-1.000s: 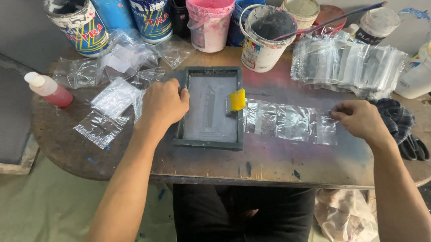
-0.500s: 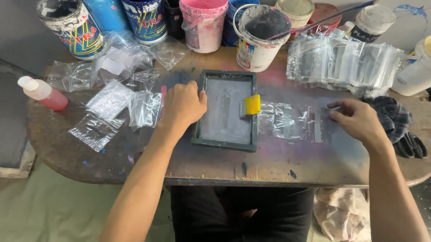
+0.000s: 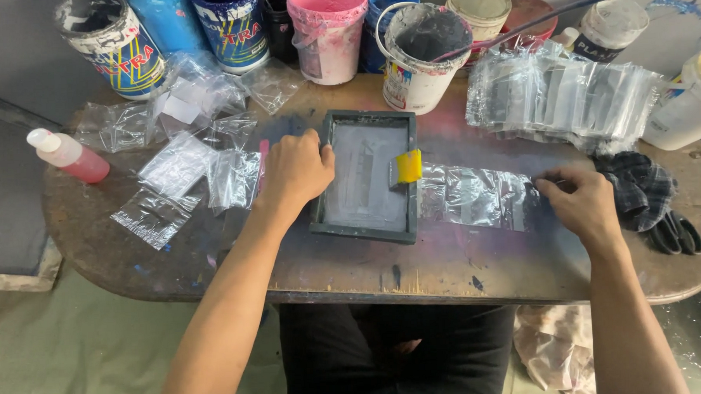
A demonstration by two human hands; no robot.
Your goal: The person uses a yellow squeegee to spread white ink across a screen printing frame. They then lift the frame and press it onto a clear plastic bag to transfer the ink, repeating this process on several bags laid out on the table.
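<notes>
**Two hands, one small frame and a slick plastic strip**

Two bare hands work over the middle of the desk point(image 3: 446, 271). The left hand point(image 3: 291, 172) lies curled on the left rail of a small dark-framed printing screen point(image 3: 365, 177), fingers bent over the rim and pressing it down; it is closed on the frame rather than spread flat. The frame looks stiff and light, judged by its thin rails, and its outer rail seems the safe place to hold, since the grey mesh inside is thin and likely easy to dent or smear. A short yellow squeegee point(image 3: 406, 166) rests against the frame's right rail.

The right hand point(image 3: 588, 204) sits toward the desk's right edge, thumb and fingertips pinched together on the right end of a strip of clear plastic bags point(image 3: 475, 196) that runs from the frame's right side. That film is probably very light, floppy and slippery; a pinch at an end or corner should hold better than a flat palm, and it would crease easily.

Loose clear bags point(image 3: 179, 180) lie scattered toward the left edge, beside a pink squeeze bottle point(image 3: 68, 155). Along the far edge stand paint buckets point(image 3: 423, 58), with a stack of bags point(image 3: 557, 96) at the far right corner and a dark cloth point(image 3: 641, 187) just beyond the right hand.
</notes>
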